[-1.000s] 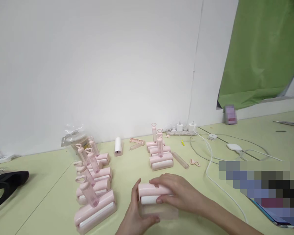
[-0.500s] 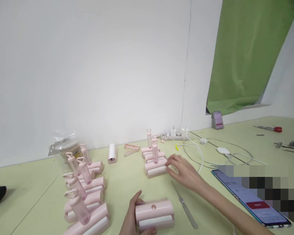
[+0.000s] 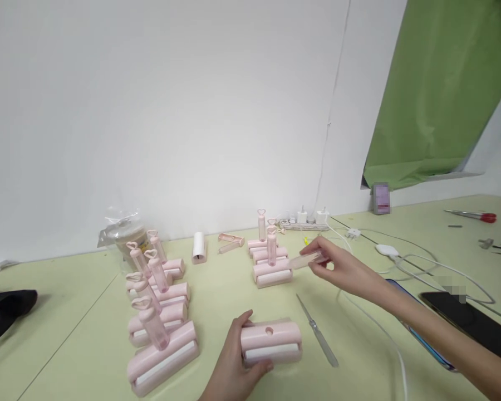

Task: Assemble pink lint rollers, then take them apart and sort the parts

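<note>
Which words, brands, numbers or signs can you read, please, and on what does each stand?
None can be read.
Upright purple-screened device by the white wall: pixelated.
Round tub in clear plastic bag: too blurred.
Pink-and-white plastic body in left hand: no visible writing.

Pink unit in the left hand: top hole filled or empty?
Empty: the round hole in the pink unit shows bare, with nothing standing in it; the right hand holds a translucent tube apart from it.
</note>
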Tool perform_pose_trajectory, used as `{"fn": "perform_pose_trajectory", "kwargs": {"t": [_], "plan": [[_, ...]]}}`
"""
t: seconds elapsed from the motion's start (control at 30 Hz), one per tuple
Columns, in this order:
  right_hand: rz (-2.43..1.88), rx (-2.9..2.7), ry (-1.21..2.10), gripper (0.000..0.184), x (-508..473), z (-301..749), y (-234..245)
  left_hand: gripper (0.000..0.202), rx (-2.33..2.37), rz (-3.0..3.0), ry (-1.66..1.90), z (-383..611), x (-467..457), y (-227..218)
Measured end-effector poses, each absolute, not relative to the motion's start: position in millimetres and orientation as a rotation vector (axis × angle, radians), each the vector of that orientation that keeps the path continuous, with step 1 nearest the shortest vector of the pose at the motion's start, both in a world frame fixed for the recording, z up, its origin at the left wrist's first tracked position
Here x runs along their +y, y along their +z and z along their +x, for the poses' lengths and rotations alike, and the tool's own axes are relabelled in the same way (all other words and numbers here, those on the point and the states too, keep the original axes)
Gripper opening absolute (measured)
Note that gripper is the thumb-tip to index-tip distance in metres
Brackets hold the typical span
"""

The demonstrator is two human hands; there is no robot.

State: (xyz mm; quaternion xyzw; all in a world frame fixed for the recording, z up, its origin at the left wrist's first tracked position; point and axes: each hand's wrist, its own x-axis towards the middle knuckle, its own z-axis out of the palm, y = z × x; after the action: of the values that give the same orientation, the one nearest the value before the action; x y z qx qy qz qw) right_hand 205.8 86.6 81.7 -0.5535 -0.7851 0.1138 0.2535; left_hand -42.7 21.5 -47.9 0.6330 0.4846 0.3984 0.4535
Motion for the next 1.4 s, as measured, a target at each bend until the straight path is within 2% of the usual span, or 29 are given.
{"fn": "perform_pose_trajectory", "kwargs": {"t": [0.1,0.17,0.4,0.67,0.8,0.93,1.0,1.13,1.3,1.4], "plan": [[-1.176,-2.260,0.620,0.023,66.2,176.2,89.0,0.062,1.204,1.581,0.990,-42.5,21.7,-47.6],[-1.118,-2.348,0.716,0.025,58.1,156.9,86.2,0.061,1.196,1.599,0.993,-42.9,22.4,-48.9],[-1.129,-2.533,0.633,0.024,57.5,134.5,86.6,0.060,1.116,1.622,0.992,-44.3,25.2,-54.7],[-1.047,-2.690,0.696,0.023,57.5,135.4,96.2,0.063,1.160,1.638,0.987,-44.7,25.3,-53.2],[-1.102,-2.709,0.705,0.014,70.2,134.5,105.3,0.063,1.194,1.632,0.979,-44.6,24.6,-52.5],[-1.229,-2.676,0.895,0.023,79.8,131.2,105.2,0.063,1.215,1.631,0.993,-45.4,25.8,-55.5],[-1.261,-2.692,0.797,0.021,78.3,125.8,99.0,0.064,1.193,1.651,1.007,-45.9,27.2,-57.8],[-1.275,-2.690,0.249,0.012,68.7,109.2,82.0,0.066,1.093,1.633,1.005,-45.8,28.5,-58.0],[-1.378,-2.585,0.205,0.010,53.5,105.3,73.9,0.069,1.100,1.586,1.026,-43.7,25.8,-51.2],[-1.291,-2.505,0.425,0.027,54.4,125.1,72.3,0.072,1.092,1.561,1.038,-43.2,25.6,-51.9]]}}
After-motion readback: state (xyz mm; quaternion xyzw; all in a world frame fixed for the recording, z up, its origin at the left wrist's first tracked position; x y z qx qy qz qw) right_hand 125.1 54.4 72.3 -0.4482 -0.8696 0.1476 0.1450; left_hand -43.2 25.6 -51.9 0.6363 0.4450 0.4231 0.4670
